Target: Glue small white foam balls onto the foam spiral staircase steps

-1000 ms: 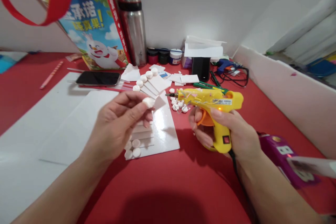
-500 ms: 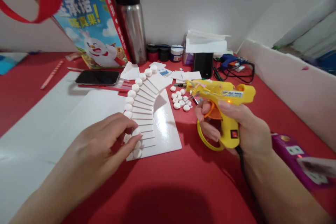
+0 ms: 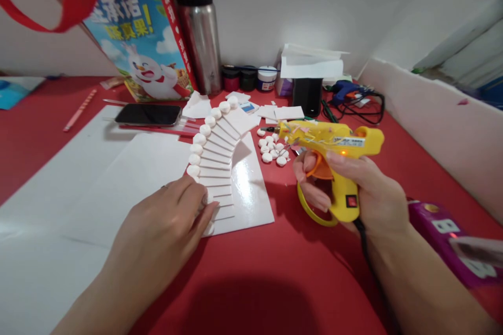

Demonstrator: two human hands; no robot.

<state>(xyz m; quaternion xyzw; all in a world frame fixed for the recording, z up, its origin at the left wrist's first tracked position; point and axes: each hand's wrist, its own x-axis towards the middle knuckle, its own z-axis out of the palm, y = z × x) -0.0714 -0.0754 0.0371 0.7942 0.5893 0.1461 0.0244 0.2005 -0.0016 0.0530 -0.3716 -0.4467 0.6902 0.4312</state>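
My right hand is wrapped round the handle of a yellow glue gun, fingers at its orange trigger and a small light glowing orange. Its nozzle points left, above a pile of white round pieces. On the left, a curved row of thin sticks with white round ends lies on a white board. My left hand reaches over the row's near end, thumb and fingers pinched round a white round piece that they mostly cover.
White sheets cover the left side, with a phone on them. Behind stand a picture box, a steel flask and paint jars. Cables lie at the back right, a purple object at the right.
My left hand has moved slightly right and turned over the near white pieces, hiding more of them. My right hand holds the glue gun almost as before.
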